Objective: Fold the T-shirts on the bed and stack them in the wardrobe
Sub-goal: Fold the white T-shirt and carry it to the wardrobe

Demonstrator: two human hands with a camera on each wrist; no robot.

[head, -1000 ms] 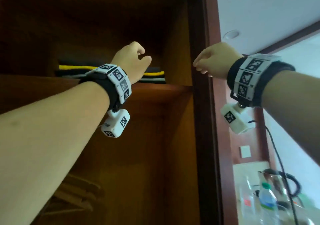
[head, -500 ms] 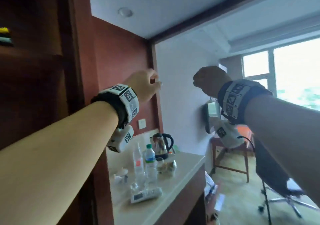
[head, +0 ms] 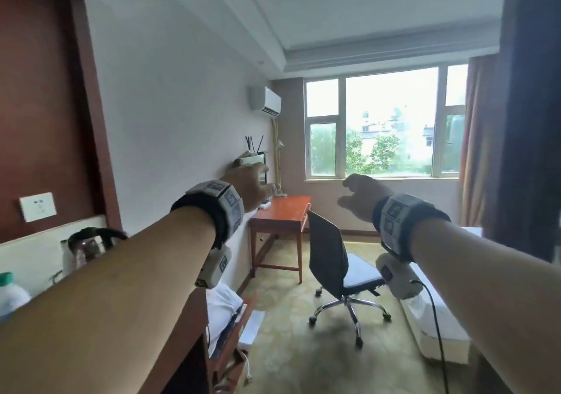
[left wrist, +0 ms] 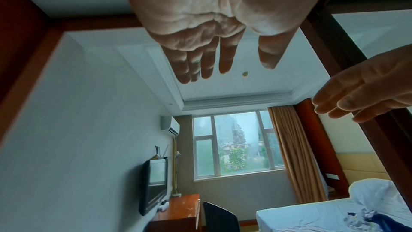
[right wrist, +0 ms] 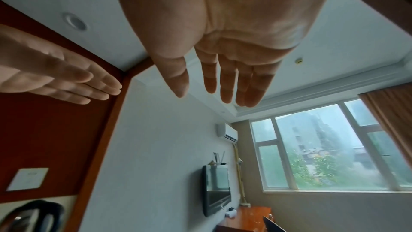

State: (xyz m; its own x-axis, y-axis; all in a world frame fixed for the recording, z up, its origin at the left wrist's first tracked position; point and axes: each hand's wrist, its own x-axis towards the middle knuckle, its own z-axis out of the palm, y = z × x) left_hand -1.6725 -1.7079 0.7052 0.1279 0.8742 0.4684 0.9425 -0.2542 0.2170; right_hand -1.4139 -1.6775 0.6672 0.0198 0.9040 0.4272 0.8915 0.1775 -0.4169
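Note:
Both my hands are raised in the air in front of me and hold nothing. In the head view my left hand (head: 261, 185) is at the centre and my right hand (head: 355, 194) is just to its right. The wrist views show the left hand (left wrist: 214, 59) and the right hand (right wrist: 223, 80) with straight, spread fingers. The white bed (left wrist: 312, 216) lies low at the right, and a crumpled dark blue and patterned garment (left wrist: 368, 218) rests on it. Its edge (head: 440, 330) shows under my right forearm. The wardrobe is out of view.
A black office chair (head: 337, 269) stands on the floor ahead, beside an orange desk (head: 279, 214) under the window. A counter at the left carries a kettle (head: 88, 245) and a bottle (head: 12, 293). A TV (left wrist: 153, 184) hangs on the left wall.
The view has swung right, from the wardrobe shelf with folded shirts to the room. Both hands came along, dropped a little, and their curled fingers have straightened.

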